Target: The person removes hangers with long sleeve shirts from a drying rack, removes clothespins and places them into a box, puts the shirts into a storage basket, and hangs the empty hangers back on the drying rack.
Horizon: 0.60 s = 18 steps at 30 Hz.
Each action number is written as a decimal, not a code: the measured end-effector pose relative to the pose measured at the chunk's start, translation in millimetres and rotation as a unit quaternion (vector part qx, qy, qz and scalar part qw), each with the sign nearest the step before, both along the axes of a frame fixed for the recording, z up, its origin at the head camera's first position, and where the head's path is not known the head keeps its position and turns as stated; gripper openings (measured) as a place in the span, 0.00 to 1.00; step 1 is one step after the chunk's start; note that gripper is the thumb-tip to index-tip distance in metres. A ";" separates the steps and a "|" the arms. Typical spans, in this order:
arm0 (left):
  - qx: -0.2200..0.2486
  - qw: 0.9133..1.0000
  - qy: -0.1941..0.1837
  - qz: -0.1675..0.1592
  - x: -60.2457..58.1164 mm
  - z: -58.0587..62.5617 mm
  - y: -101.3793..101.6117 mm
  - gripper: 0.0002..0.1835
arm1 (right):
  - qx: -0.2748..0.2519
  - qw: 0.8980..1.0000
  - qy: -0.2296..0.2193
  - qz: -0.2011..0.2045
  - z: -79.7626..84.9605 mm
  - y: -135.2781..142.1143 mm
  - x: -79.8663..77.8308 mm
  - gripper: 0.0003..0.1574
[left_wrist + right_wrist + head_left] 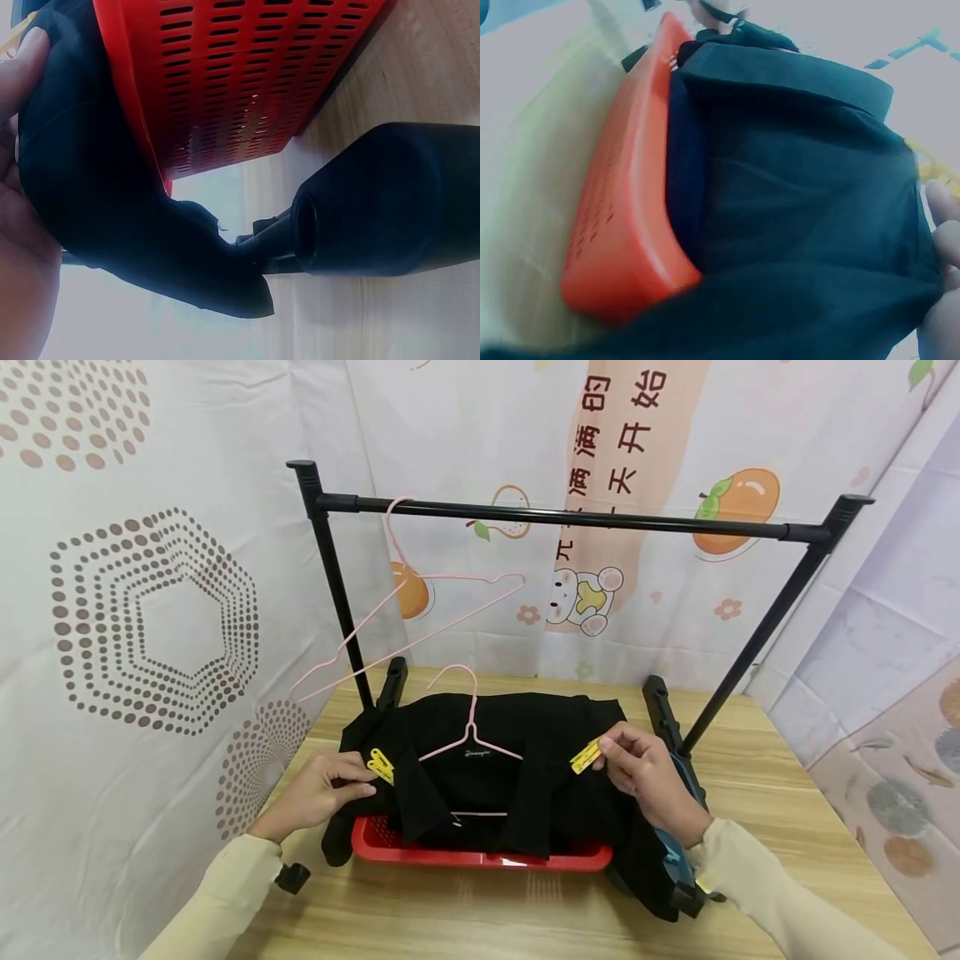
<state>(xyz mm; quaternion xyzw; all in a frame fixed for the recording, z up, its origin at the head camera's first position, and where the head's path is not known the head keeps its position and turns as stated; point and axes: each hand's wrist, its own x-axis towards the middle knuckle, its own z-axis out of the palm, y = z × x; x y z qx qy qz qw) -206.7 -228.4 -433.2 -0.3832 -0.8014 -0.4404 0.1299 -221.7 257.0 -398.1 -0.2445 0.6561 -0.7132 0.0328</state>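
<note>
A black jacket [480, 714] lies spread over a red basket [480, 859], with a pink hanger [472, 727] inside its neck and the hook standing up. One yellow clothespin [381, 766] sits at its left shoulder. Beside that clothespin my left hand [318, 793] pinches the jacket's cloth; in the left wrist view the thumb [34, 56] presses on the black fabric. At the other shoulder my right hand [645, 768] pinches a second yellow clothespin [587, 757] between thumb and fingers. The right wrist view shows that clothespin [934, 166] at the jacket's edge, partly out of frame.
A black rack [570, 517] stands behind the basket on the wooden table [480, 927]. Another pink hanger [442, 578] hangs on its bar at the left. Something blue [677, 860] lies beside the basket at the right, partly under a sleeve. Printed curtains surround the table.
</note>
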 end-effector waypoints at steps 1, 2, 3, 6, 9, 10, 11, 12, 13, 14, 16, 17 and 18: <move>0.000 1.000 -0.001 -0.003 -0.2 -0.4 -0.2 0.15 | -0.013 1.000 -0.008 -0.001 -0.1 1.2 -0.8 0.13; 0.000 1.000 0.000 -0.004 -0.9 -1.5 -0.8 0.15 | -0.023 1.000 -0.014 -0.003 -0.2 2.4 -1.7 0.13; 0.000 1.000 0.000 -0.006 -1.1 -2.0 -0.9 0.15 | -0.033 0.999 -0.019 -0.005 -0.5 3.7 -2.3 0.13; 0.001 1.000 0.001 -0.007 -2.0 -3.2 -1.7 0.15 | -0.040 0.999 -0.022 -0.011 -1.5 7.8 -4.2 0.13; 0.004 1.000 0.003 -0.009 -2.3 -3.7 -1.9 0.15 | -0.019 0.999 -0.018 -0.026 -3.1 11.0 -4.4 0.13; 0.005 1.000 0.004 -0.010 -2.4 -3.6 -1.8 0.15 | -0.010 0.999 -0.017 -0.032 -3.3 11.9 -4.3 0.13; 0.007 1.000 0.005 -0.012 -2.6 -3.7 -1.7 0.16 | 0.002 0.999 -0.016 -0.040 -3.4 12.5 -4.1 0.13; 0.008 1.000 0.006 -0.014 -3.0 -4.0 -1.8 0.16 | 0.013 0.999 -0.013 -0.049 -3.4 13.1 -4.0 0.14; 0.009 1.000 0.007 -0.016 -3.2 -4.0 -1.6 0.16 | 0.025 0.998 -0.010 -0.058 -3.3 13.8 -4.0 0.15; 0.010 1.000 0.007 -0.017 -3.9 -4.7 -2.1 0.16 | 0.039 0.997 -0.005 -0.066 -2.8 14.3 -4.0 0.15; 0.011 1.000 0.005 -0.018 -4.8 -5.8 -2.9 0.15 | 0.073 0.994 0.008 -0.086 -1.8 15.6 -4.1 0.16; 0.011 1.000 0.003 -0.019 -5.2 -6.3 -3.4 0.15 | 0.090 0.991 0.014 -0.095 -1.4 16.3 -4.4 0.16; 0.011 1.000 0.002 -0.019 -5.4 -6.7 -3.9 0.15 | 0.107 0.988 0.020 -0.105 -1.1 17.1 -4.8 0.16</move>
